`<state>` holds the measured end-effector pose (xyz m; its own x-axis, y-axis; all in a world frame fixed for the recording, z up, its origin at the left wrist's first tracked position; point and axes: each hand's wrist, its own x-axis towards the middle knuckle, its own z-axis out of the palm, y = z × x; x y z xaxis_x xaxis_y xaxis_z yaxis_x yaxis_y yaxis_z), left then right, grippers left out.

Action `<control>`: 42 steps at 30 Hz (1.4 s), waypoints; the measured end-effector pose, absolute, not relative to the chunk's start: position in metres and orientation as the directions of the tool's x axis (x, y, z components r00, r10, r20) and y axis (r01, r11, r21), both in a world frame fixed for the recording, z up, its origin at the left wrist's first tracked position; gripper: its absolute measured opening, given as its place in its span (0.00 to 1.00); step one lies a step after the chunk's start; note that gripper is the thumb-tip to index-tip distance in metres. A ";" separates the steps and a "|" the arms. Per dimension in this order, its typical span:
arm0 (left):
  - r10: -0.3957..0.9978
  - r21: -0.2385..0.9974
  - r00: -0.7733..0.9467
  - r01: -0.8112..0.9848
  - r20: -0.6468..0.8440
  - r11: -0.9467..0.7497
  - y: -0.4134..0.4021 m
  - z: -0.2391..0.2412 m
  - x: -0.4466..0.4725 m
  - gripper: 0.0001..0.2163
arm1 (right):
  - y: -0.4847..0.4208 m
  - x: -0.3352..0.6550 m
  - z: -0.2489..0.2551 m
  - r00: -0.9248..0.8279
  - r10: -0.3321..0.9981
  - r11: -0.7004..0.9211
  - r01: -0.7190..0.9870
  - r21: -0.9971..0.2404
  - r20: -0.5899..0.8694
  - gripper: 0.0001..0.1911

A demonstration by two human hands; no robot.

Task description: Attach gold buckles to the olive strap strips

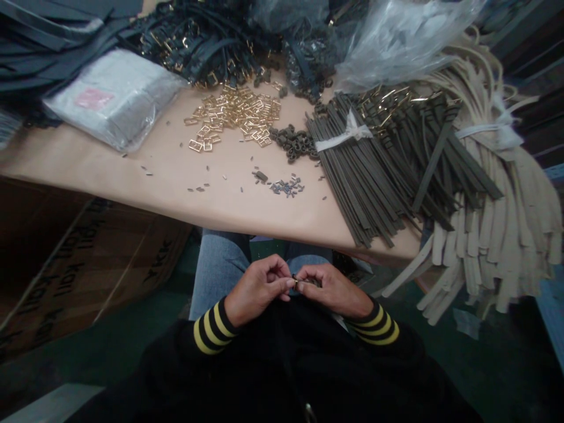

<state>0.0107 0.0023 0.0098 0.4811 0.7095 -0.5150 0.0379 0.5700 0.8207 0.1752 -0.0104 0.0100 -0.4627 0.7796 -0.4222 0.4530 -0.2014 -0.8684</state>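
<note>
Over my lap, below the table edge, my left hand (259,289) and my right hand (331,289) meet fingertip to fingertip. Both are closed in a pinch on a small gold buckle (295,284) with a bit of dark strap (311,282) at it; most of the piece is hidden by the fingers. On the table (132,170) above lie a heap of gold buckles (235,114), a cluster of small dark loops (294,142) and a tied bundle of olive straps (379,164).
Cream straps (497,200) hang over the table's right edge. Tiny metal pins (286,187) are scattered near the front edge. A wrapped grey packet (117,97) lies at the left, black buckled straps (207,47) and a plastic bag (396,41) at the back. A cardboard box (79,264) stands under the table.
</note>
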 end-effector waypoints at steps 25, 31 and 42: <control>0.555 0.729 0.678 -0.041 -0.482 0.683 0.002 0.002 0.001 0.14 | -0.015 0.170 0.027 -0.506 0.735 -0.177 0.500 -0.848 -0.452 0.09; 0.464 0.624 0.738 -0.076 -0.490 0.778 0.003 -0.001 -0.001 0.16 | -0.018 0.168 0.028 -0.542 0.700 -0.200 0.476 -0.856 -0.465 0.07; 0.560 0.679 0.707 -0.153 -0.433 0.718 0.001 -0.002 -0.004 0.14 | -0.017 0.170 0.030 -0.570 0.755 -0.170 0.306 -0.937 -0.323 0.03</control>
<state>-0.0040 0.0008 -0.0016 0.7069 0.5597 -0.4325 -0.1534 0.7183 0.6787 0.1695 -0.0167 0.0296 -0.5705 0.7552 -0.3229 0.3056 -0.1698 -0.9369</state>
